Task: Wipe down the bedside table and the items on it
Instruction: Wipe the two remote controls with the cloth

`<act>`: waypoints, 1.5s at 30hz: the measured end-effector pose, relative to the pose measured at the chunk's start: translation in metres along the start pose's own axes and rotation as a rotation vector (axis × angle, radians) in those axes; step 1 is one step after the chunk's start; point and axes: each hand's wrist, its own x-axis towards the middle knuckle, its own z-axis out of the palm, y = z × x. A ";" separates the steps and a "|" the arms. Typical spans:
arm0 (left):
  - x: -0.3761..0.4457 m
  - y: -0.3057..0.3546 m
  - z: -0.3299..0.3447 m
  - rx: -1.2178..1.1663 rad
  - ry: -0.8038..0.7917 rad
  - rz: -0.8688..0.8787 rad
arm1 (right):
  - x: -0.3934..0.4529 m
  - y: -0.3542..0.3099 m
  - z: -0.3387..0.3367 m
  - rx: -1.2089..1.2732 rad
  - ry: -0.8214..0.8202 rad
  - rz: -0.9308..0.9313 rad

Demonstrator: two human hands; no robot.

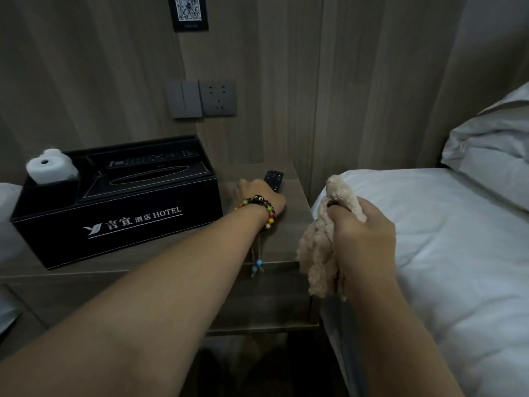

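Far left: a black organiser point(120, 224) sits on the table point(292, 224), filling most of its left and middle. A white paper roll point(51, 167) stands in its left compartment; a remote point(151, 161) lies in the back tray behind the tissue slot. Its front reads "HOTEL" in white after Chinese characters and a bird-like logo. Bare tabletop shows in front of the organiser and in a strip to its right, up to the table's right edge.

On that strip the left hand point(262, 197) lies over a second remote point(273, 180), fingers curled on it; only the remote's far end shows. A beaded bracelet point(257, 209) circles the wrist, its tassel hanging near the front edge.

Wall behind: switch point(184, 100) and socket point(218, 98) side by side; above, a QR card point(188, 11), text unreadable.

Right hand point(363, 224) hangs off the table's right front corner, clenched around a beige cloth point(320, 253), apart from the tabletop.

Far right: the bed point(443, 253) sits close beside the table, a white pillow point(492, 147) at its head.
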 end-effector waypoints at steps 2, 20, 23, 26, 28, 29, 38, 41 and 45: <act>0.003 -0.001 0.004 -0.076 0.028 -0.067 | 0.001 0.001 0.001 -0.040 -0.010 -0.022; -0.058 -0.050 -0.097 -0.544 -0.082 0.265 | -0.046 0.006 0.046 -0.285 -0.030 -0.517; -0.070 -0.095 -0.159 -0.569 -0.070 0.360 | -0.056 0.007 0.054 -0.293 -0.101 -0.588; -0.057 -0.144 -0.215 -0.419 0.091 0.343 | -0.067 0.003 0.060 -0.258 -0.180 -0.626; -0.038 -0.169 -0.236 -0.267 0.186 0.294 | -0.072 0.001 0.068 -0.232 -0.191 -0.622; -0.027 -0.176 -0.240 -0.214 0.190 0.271 | -0.073 0.000 0.073 -0.218 -0.192 -0.606; 0.032 -0.154 -0.211 0.394 -0.098 0.265 | -0.079 0.005 0.119 -0.111 -0.324 -0.439; 0.039 -0.149 -0.207 0.470 -0.141 0.259 | -0.080 0.006 0.129 -0.108 -0.351 -0.427; 0.041 -0.148 -0.199 0.611 -0.163 0.217 | -0.076 0.006 0.137 -0.110 -0.368 -0.429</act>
